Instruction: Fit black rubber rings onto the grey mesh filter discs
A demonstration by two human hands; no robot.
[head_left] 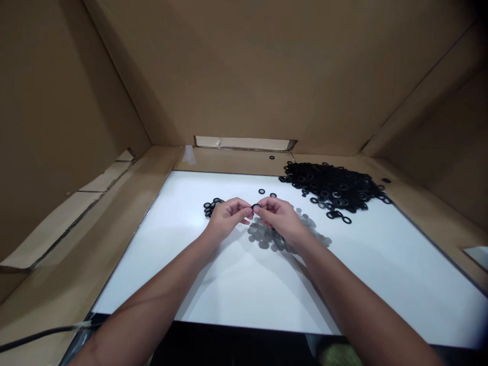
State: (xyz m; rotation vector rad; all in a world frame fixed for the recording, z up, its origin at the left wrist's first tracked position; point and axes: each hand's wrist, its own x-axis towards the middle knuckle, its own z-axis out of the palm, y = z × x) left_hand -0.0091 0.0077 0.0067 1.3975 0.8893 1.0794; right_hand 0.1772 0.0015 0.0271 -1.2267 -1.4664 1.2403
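Pinched between my left hand (231, 212) and my right hand (276, 213) is one black rubber ring (256, 206), held a little above the white board. Both hands are closed at the fingertips, one on each side of the ring. Grey mesh discs (263, 236) lie in a loose pile beneath my right hand and forearm, which hide part of it. Beside my left hand sits a small cluster of black rings with grey centres (211, 207), partly covered by the hand. Two similar rings (262, 191) lie just beyond my hands.
A large heap of black rings (335, 185) covers the back right of the white board (160, 254). One stray ring (272, 157) rests on the cardboard behind. Cardboard walls (244, 76) enclose the back and sides. A black cable (38, 334) runs in at lower left.
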